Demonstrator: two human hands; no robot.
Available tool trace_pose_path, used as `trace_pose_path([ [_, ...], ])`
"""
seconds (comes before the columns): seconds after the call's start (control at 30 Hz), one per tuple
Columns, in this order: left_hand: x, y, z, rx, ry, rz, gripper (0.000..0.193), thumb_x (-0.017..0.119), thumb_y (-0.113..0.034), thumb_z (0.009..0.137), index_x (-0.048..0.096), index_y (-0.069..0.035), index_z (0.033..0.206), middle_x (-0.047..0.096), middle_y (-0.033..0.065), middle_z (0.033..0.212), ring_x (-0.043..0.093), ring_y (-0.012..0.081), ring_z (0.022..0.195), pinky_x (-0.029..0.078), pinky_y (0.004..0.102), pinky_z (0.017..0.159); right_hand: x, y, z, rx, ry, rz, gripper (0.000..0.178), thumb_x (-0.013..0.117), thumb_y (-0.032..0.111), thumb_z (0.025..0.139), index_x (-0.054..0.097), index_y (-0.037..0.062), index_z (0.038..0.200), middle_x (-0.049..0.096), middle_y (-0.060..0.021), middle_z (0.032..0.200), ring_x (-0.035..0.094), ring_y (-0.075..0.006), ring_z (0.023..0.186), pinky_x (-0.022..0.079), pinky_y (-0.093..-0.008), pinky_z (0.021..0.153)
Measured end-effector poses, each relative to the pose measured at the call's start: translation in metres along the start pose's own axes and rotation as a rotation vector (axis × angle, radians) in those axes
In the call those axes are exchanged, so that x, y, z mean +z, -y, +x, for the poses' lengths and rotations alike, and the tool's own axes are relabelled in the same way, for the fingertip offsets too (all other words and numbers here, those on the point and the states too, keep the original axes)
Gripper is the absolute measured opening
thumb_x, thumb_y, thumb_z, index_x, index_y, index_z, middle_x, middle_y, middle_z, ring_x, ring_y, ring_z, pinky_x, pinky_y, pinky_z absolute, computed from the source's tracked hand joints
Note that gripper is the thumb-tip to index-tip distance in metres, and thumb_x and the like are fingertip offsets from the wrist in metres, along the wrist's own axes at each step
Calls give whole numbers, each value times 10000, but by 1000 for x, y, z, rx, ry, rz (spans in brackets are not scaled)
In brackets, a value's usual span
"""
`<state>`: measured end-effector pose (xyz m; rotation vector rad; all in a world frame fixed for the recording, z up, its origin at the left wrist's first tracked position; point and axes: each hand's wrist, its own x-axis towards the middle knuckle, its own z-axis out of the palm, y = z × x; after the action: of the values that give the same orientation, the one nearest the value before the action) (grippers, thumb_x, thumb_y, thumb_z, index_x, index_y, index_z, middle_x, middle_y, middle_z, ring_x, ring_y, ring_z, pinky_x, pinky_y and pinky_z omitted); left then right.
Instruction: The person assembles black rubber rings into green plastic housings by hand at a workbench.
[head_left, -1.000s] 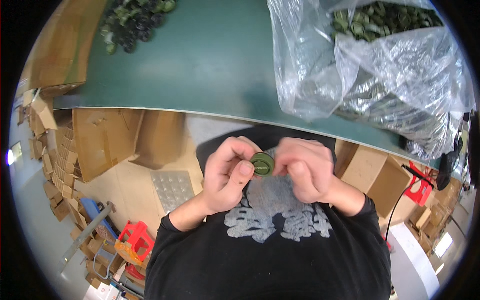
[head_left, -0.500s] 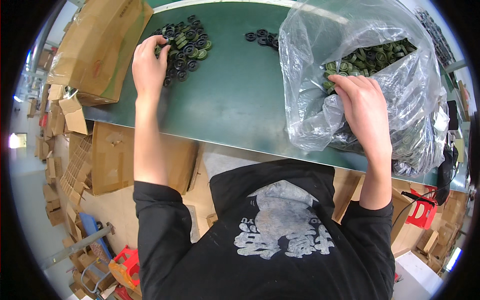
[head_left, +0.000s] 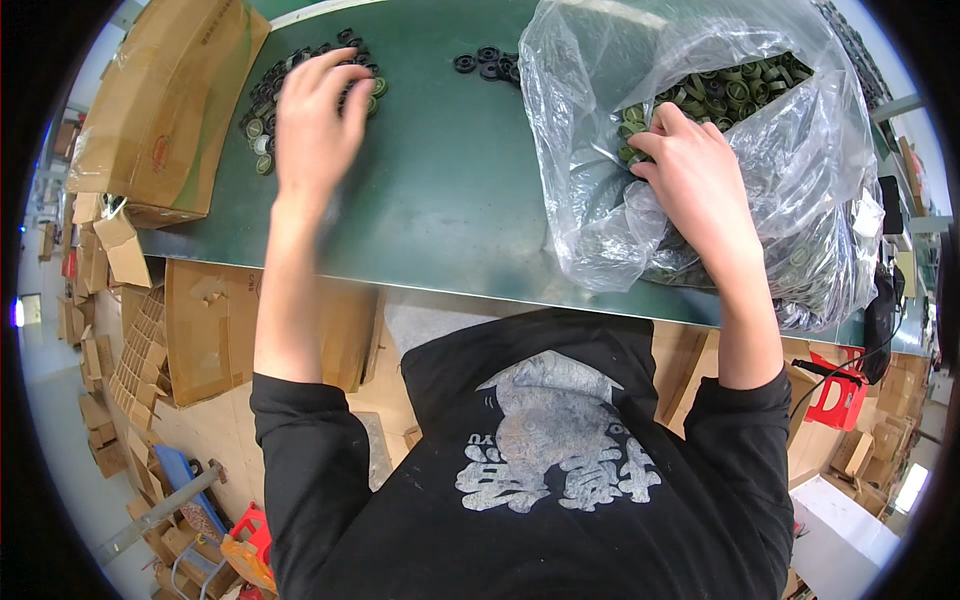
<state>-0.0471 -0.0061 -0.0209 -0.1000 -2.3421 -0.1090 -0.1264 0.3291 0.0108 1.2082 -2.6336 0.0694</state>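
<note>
The bag [head_left: 590,225] lies on the surface [head_left: 440,200], green caps [head_left: 750,92] in its mouth. There the right hand [head_left: 700,178] bends its fingers among them; whether they grip one, I cannot tell. Well left of the bag, the left hand [head_left: 316,128] is over a pile [head_left: 262,128], fingers parted. Black caps [head_left: 488,62] lie just left of the bag.

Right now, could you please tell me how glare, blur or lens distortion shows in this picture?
In the head view, bright glints streak the plastic bag and a soft sheen lies on the green table; in the head view, too, the left hand looks slightly blurred, the table's far edge curves, and the corners go black.
</note>
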Motion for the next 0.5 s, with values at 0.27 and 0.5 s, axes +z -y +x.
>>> trace_pose_path([
  [0.27,35,-53,14,11,127,-176,168,633,-128,807,610,-54,956,606,72,1093,548,270,1036,453,365,879,-1,3,1,-69,-50,-55,85,661,141,720,631,62,712,569,-63,780,568,-207,829,420,-330,736],
  [0.5,75,-33,35,-79,272,-118,306,611,-145,823,598,-40,1110,600,118,1101,552,309,1031,456,385,885,-1,1,0,-128,-139,-34,99,646,148,747,593,65,730,584,-51,700,572,-218,746,426,-329,721],
])
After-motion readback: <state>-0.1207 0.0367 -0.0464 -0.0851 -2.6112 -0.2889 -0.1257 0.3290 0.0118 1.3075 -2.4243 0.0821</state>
